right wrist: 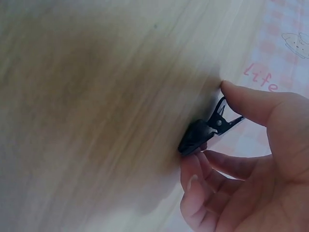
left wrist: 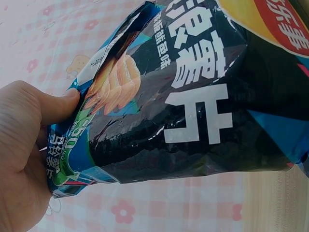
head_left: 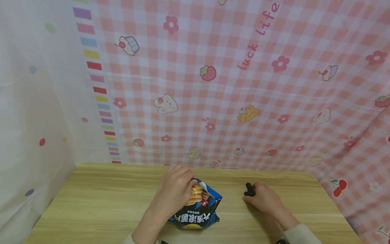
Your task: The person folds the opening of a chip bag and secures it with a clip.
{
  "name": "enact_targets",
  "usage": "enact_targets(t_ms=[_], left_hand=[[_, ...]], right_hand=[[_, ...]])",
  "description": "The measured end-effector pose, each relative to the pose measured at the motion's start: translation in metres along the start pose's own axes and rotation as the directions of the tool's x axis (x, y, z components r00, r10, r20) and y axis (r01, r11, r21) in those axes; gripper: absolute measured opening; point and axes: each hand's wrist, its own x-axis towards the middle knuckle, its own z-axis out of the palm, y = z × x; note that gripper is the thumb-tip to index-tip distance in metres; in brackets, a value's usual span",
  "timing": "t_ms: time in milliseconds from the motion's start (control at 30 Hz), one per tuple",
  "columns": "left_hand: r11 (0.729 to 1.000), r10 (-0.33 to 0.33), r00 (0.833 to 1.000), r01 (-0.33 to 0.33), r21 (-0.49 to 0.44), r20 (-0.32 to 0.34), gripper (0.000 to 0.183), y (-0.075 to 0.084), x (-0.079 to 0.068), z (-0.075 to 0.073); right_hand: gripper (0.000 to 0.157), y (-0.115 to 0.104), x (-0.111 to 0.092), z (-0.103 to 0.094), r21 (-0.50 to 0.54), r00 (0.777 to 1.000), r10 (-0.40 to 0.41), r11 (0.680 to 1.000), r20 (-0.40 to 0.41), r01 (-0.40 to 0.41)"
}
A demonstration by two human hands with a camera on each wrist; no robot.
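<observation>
A blue and black potato chip bag [head_left: 198, 217] hangs at the middle of the table's near part, its white lettering upside down in the head view. My left hand [head_left: 176, 186] grips one end of it; the left wrist view shows the thumb [left wrist: 60, 104] pressing that crumpled end, with the other fingers mostly hidden behind. Off to the right, my right hand [head_left: 268, 200] holds a small black clip [head_left: 250, 189] close over the tabletop. In the right wrist view the clip [right wrist: 198, 135] lies between the thumb and curled fingers, its two handles spread toward the palm.
The light wooden table [head_left: 115, 200] runs back to a pink checked cloth [head_left: 189, 88] with printed cakes and flowers. A white dotted cloth [head_left: 33, 101] hangs at the left, and more patterned cloth [head_left: 362, 162] closes off the right side.
</observation>
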Motion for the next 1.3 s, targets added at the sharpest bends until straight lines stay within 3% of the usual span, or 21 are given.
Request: enact_targets(t_ms=[333,533,767,933,1000,1200,1300], left_hand=[[1.0,0.0,1.0,0.0,-0.005,0.001,0.013,0.0,0.0,0.0],[1.0,-0.003,1.0,0.003,0.002,0.002,0.013,0.0,0.0,0.0],[1.0,0.001,1.0,-0.001,-0.001,0.007,0.013,0.0,0.0,0.0],[1.0,0.003,1.0,-0.003,-0.003,0.003,0.013,0.0,0.0,0.001],[1.0,0.002,1.0,-0.002,-0.001,0.002,0.013,0.0,0.0,0.001],[1.0,-0.011,1.0,0.011,-0.001,0.01,0.013,0.0,0.0,0.001],[1.0,-0.013,1.0,0.013,-0.002,0.012,0.012,0.0,0.0,0.001]], right_hand=[[0.039,-0.001,-0.002,-0.009,-0.003,1.0,-0.012,1.0,0.025,0.012],[0.015,0.003,-0.004,-0.012,0.006,0.999,-0.037,0.999,-0.007,0.037],[0.027,0.008,-0.007,-0.011,0.043,0.995,-0.057,0.997,-0.083,0.061],[0.021,0.007,-0.011,-0.013,0.052,0.991,-0.071,0.996,-0.117,0.077],[0.019,0.006,-0.012,-0.015,0.049,0.989,-0.082,0.995,-0.126,0.089],[0.033,-0.004,-0.015,-0.02,0.057,0.98,-0.095,0.993,-0.175,0.107],[0.033,-0.012,-0.018,-0.023,0.079,0.975,-0.106,0.989,-0.194,0.123]])
